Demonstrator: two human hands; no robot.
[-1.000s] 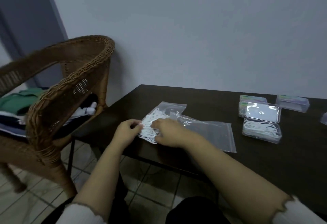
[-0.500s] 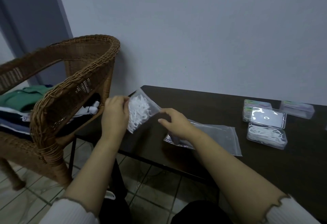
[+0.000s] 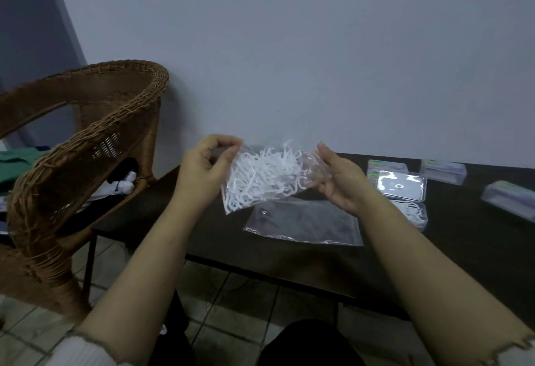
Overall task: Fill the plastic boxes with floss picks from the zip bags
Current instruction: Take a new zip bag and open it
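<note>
Hands, left hand [image 3: 202,171] and right hand [image 3: 341,180], are pinching opposite ends of floss-pick zip bag [image 3: 266,177]; empty zip bag [image 3: 307,222] is lying below.

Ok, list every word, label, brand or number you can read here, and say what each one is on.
No text is readable.
Closed plastic boxes: green and purple label strips on top, too blurred to read.
Open box: no print visible.
Zip bag of floss picks, held in the left hand and right hand: no print visible.
Empty zip bag on the table: none.
</note>
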